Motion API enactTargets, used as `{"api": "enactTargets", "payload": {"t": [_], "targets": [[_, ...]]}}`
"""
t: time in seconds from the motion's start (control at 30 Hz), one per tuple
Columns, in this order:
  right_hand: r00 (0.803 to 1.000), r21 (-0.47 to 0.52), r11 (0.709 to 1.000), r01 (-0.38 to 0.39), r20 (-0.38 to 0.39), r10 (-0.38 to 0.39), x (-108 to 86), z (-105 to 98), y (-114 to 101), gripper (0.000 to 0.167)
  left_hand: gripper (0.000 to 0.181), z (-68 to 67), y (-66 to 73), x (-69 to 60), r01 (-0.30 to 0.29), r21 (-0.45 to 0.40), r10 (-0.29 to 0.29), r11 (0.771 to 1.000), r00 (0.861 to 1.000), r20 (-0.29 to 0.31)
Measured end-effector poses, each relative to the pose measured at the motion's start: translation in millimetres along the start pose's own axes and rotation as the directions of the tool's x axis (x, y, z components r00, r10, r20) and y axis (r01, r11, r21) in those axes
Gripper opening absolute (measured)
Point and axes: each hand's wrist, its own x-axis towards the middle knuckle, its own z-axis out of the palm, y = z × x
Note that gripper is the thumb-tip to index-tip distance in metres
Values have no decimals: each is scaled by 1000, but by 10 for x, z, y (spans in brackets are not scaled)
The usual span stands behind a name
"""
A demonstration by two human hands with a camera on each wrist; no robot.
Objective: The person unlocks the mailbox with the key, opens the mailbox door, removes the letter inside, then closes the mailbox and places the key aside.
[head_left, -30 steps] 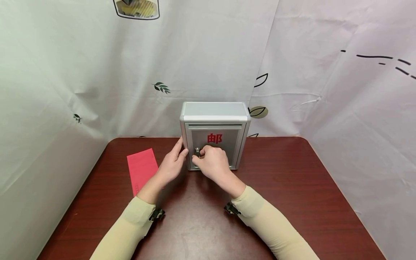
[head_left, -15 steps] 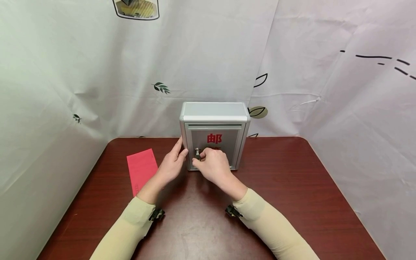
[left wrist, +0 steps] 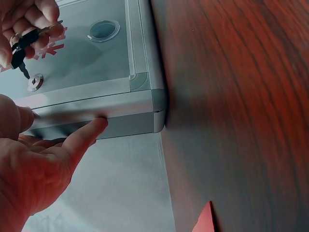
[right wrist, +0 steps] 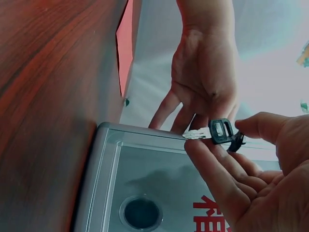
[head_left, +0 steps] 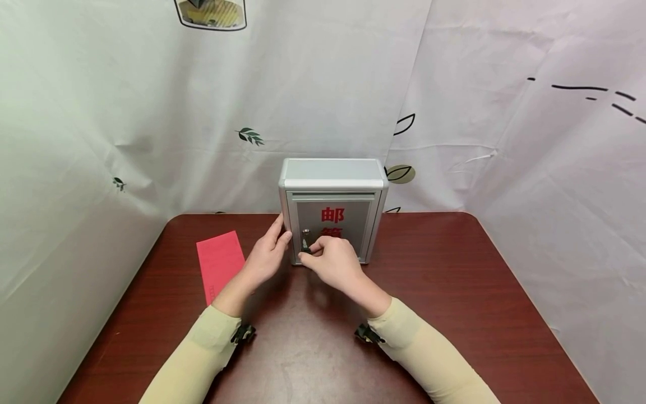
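A silver-grey metal mailbox (head_left: 333, 171) with red characters on its front stands upright at the back of the table. Against its left side wall rests my left hand (head_left: 268, 252), fingers extended. My right hand (head_left: 333, 261) pinches black-headed keys (right wrist: 220, 131) between thumb and fingers, in front of the mailbox door. In the left wrist view one key (left wrist: 20, 57) points at the round lock (left wrist: 35, 82), its tip close to the keyhole; contact is hard to tell. A second key blade (left wrist: 50, 26) sticks out the other way. The door is closed.
A red envelope (head_left: 219, 261) lies flat on the dark red wooden table (head_left: 444, 292), partly under my left forearm. A round window (right wrist: 141, 212) sits low in the mailbox door. White printed curtains (head_left: 323, 84) hang behind and along both sides.
My right hand has drawn the key out of the lock and moved down and slightly toward me, uncovering the lock and more red lettering. The left hand stays put.
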Motion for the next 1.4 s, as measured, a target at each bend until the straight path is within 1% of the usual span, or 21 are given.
{"api": "enactTargets", "payload": {"t": [0.13,0.27,0.37,0.47,0.6,0.7,0.8,1.07,1.27,1.4], "targets": [[997,60,997,-43,59,40,-25,-48,44,23,67,-5,-3,4,-4,0,4,1000,1000,1],[988,149,985,-89,136,68,-62,-85,111,23,67,-5,-8,10,-8,4,8,1000,1000,2],[975,224,965,-136,201,90,-89,-99,180,21,68,-4,-5,10,-6,7,6,1000,1000,4],[959,299,936,-183,265,103,-106,-110,259,22,68,-3,5,14,-4,9,4,1000,1000,4],[934,354,906,-234,342,107,-120,-125,379,28,68,-4,7,21,-11,11,11,1000,1000,-1],[915,356,896,-263,388,114,-130,-125,471,30,68,-5,-4,23,-17,11,17,1000,1000,-5],[902,353,893,-281,415,120,-148,-117,553,28,68,-5,-11,24,-18,6,18,1000,1000,-5],[886,313,906,-285,447,124,-201,-113,690,26,67,-2,-11,16,-25,3,25,1000,1000,-6],[872,275,916,-293,470,138,-199,-112,754,28,68,-4,-4,7,-20,0,20,1000,1000,9],[863,242,923,-298,483,152,-194,-76,807,26,68,0,-7,10,-19,-3,19,1000,1000,8]]}}
